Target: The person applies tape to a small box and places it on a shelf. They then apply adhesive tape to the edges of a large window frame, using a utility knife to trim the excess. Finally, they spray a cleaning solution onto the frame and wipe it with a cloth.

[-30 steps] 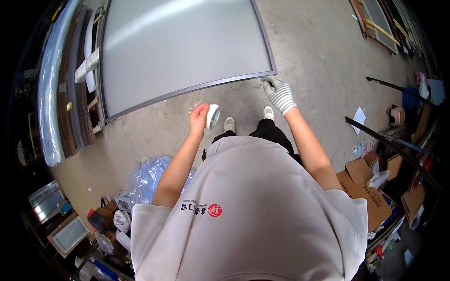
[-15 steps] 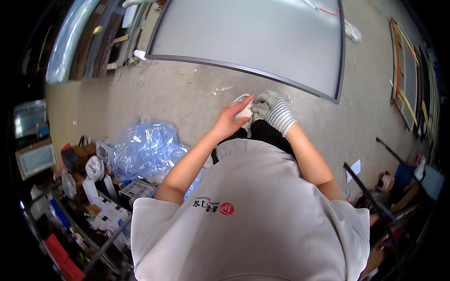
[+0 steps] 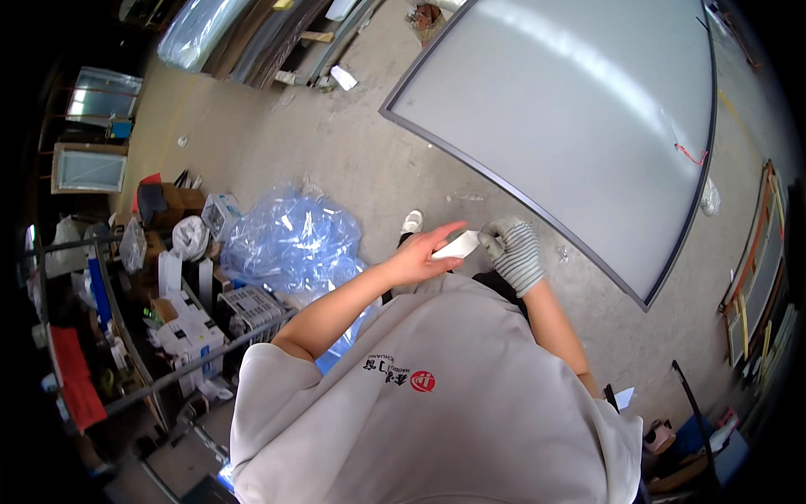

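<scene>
The place is a workshop with a grey concrete floor [image 3: 361, 155], and many materials stand along its sides. Closest to the view, in front of the light grey shirt [image 3: 437, 412], both forearms reach forward and come near to each other. The ungloved left hand [image 3: 413, 255] has its fingers clamped on a white roll [image 3: 458, 246], which looks like tape; the thumb is below and the forefinger stretches above. The right hand [image 3: 515, 255], in a striped glove, is just at the other side of the roll, with bent fingers. Whether these fingers pinch its edge or only stay beside it, I cannot tell. In my judgement, the roll is already well in hand, but unrolling seems not yet done, because no free strip is visible. Beyond the hands lies a large framed panel [image 3: 571, 126], untouched by them. To the left, crumpled blue plastic film [image 3: 294, 239] lies; farther away are long wrapped profiles [image 3: 201, 35].
</scene>
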Tool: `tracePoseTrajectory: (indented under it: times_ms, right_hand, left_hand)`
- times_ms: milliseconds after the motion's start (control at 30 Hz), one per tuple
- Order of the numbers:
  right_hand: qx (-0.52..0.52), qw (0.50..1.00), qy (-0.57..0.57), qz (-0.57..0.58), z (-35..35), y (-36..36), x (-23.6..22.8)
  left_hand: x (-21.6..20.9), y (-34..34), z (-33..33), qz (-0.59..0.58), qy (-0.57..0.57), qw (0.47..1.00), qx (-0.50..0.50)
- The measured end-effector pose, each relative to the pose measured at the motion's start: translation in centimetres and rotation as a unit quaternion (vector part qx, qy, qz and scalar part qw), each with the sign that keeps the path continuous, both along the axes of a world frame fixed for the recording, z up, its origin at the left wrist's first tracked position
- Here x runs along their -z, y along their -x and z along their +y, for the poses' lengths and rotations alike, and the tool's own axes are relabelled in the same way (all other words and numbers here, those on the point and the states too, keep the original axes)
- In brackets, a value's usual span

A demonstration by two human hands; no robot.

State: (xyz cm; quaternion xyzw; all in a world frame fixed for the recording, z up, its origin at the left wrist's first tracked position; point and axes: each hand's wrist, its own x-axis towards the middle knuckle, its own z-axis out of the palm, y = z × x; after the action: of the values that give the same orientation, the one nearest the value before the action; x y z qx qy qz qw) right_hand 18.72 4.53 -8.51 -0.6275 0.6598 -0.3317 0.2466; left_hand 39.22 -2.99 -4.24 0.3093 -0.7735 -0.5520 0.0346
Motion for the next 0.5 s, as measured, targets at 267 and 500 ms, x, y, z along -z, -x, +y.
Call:
tracePoseTrajectory:
  times_ms: [267,500]
  right_hand:
    - [0.273,0.954,0.094,-0.084,-11.6,-11.2,5.6]
    - [0.424,0.899,0.049,-0.097,-18.9,-14.5,4.5]
  left_hand:
    - [6.4,-6.6,-19.2,-0.043,0.239,0.97,0.004]
    - [4.3,-5.8,-28.4,-0.112,0.224,0.965,0.074]
